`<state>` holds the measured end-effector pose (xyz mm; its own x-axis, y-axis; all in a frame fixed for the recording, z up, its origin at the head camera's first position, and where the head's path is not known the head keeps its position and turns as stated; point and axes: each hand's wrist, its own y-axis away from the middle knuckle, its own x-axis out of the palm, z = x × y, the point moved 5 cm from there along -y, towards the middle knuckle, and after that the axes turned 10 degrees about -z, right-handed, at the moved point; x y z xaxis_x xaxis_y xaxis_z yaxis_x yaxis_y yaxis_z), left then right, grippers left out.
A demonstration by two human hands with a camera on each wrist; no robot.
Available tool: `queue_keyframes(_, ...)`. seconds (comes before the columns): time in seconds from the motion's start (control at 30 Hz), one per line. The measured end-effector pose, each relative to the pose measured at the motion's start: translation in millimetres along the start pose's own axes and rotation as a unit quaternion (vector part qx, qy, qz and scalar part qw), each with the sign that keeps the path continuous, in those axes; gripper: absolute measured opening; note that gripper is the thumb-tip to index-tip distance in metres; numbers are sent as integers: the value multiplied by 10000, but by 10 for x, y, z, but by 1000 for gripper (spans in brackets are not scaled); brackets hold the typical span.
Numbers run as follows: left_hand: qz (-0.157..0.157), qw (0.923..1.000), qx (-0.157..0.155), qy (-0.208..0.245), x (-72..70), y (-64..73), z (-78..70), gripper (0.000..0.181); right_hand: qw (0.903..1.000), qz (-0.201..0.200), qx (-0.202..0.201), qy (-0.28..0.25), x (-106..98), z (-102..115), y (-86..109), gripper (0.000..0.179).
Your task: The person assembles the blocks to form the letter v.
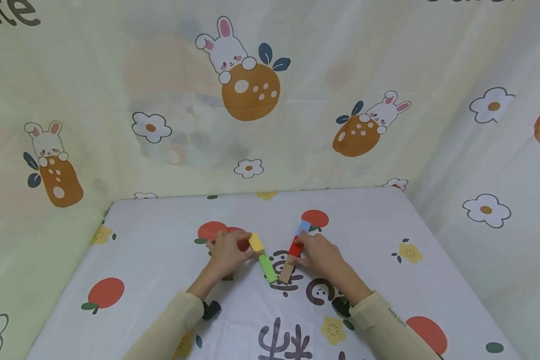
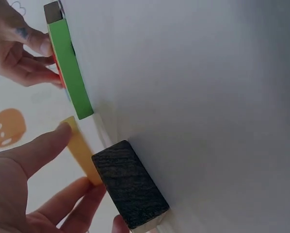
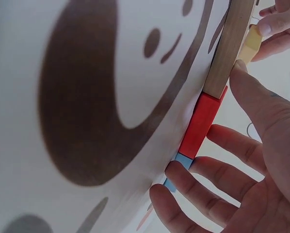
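Note:
My left hand [image 1: 229,254] pinches a yellow block [image 1: 256,243] between thumb and fingertips, at the far end of a green block [image 1: 267,269]. In the left wrist view the yellow block [image 2: 82,150] slants near the green block [image 2: 70,70]. My right hand [image 1: 319,254] touches a row made of a brown wooden block [image 1: 286,270], a red block [image 1: 294,248] and a blue block [image 1: 303,227]. Its thumb is at the brown block [image 3: 230,48], with relaxed fingers along the red block [image 3: 200,124] and blue block [image 3: 185,160]. The two rows form a V.
A dark wood-grained block [image 2: 130,184] lies beside my left hand, mostly covered by the wrist in the head view. The tablecloth [image 1: 153,310] is white with printed fruit and flowers. A printed curtain [image 1: 297,165] stands behind the table and along its sides.

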<state>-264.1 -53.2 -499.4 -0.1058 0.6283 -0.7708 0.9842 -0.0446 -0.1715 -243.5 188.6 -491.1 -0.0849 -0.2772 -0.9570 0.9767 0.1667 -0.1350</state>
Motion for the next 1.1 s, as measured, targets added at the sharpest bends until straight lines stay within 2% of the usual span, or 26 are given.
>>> queue_keyframes(0.63,103,9997,-205,-8,28,27,-7,57,10000,47,38,-4,-17,9,3,64)
queue_keyframes(0.9,57,9999,-103,-56,35,28,-19,55,10000,54,55,-25,-17,1,15,64)
queue_keyframes(1.1,50,9996,1,-285,44,27,-39,54,9999,72,103,-21,-9,4,16,65)
